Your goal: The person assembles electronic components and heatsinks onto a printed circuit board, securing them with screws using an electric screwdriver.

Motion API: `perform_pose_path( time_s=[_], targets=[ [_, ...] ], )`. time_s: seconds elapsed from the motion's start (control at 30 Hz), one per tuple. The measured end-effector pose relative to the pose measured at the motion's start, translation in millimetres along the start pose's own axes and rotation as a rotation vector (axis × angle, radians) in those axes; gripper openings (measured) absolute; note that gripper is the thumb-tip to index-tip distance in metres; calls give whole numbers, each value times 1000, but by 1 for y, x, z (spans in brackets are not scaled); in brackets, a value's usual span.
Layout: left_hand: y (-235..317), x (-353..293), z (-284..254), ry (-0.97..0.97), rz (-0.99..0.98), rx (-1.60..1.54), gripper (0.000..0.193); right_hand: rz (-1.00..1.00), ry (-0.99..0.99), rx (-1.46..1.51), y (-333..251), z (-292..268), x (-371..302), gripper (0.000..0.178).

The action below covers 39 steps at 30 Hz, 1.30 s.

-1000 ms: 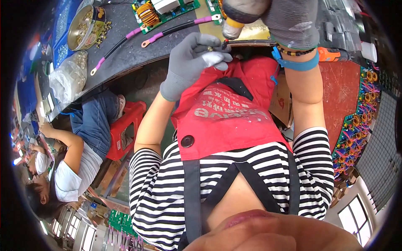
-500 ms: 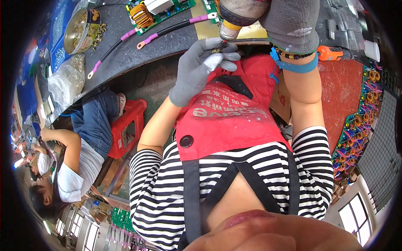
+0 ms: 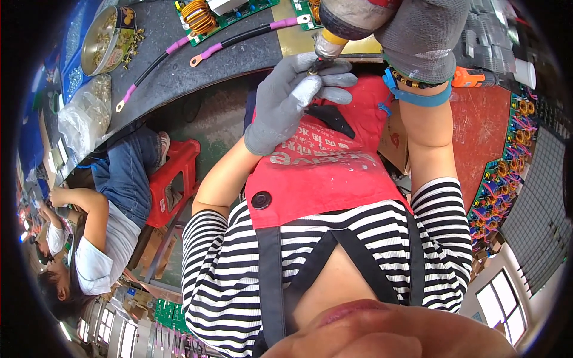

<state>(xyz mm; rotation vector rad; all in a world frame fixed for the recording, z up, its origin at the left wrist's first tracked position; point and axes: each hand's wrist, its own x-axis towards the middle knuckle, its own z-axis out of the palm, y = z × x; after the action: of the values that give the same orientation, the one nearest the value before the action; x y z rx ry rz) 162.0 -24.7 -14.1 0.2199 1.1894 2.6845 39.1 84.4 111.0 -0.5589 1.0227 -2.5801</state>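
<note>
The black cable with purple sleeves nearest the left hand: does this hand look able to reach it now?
Probably yes: the black cable lies on the table just beyond the left hand, with nothing visible between them; but the fingertips seem to hold a small metal piece.

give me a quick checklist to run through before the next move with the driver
1. Driver held: ok, in the gloved right hand, though the handle is hidden.
2. Small brass-coloured part in place: ok, at the fingertips of the gloved left hand.
3. Left fingers clear of the driver's tip: not ok, they are right beside it.
4. Tip seated on the part: cannot tell, too small and crowded by fingers.
5. Loose pieces contained: not ok, some lie on the bench beside the round tin.
</note>
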Motion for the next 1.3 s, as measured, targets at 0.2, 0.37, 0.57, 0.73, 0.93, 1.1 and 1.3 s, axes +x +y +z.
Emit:
perform_pose_path(
  time_s=[0.2,0.37,0.57,0.73,0.93,1.1,1.3],
  targets=[
    [5,5,0,2,8,178,41,19,-96,-55,-6,-5,-3,37],
    [14,32,-21,38,479,1335,59,-74,-23,148,5,-8,1,32],
    [22,64,-65,68,583,2014,37,40,294,276,-18,-2,-2,20],
    [18,72,-78,67,597,2052,24,-258,288,-693,-17,-11,2,20],
    [34,80,-68,-68,313,2004,23,-108,323,-660,-17,0,8,18],
    [42,87,-59,-85,57,2035,27,-424,180,-688,5,-25,31,13],
    [41,88,-58,-72,58,2018,27,-549,214,-714,35,-34,40,14]
  ],
)
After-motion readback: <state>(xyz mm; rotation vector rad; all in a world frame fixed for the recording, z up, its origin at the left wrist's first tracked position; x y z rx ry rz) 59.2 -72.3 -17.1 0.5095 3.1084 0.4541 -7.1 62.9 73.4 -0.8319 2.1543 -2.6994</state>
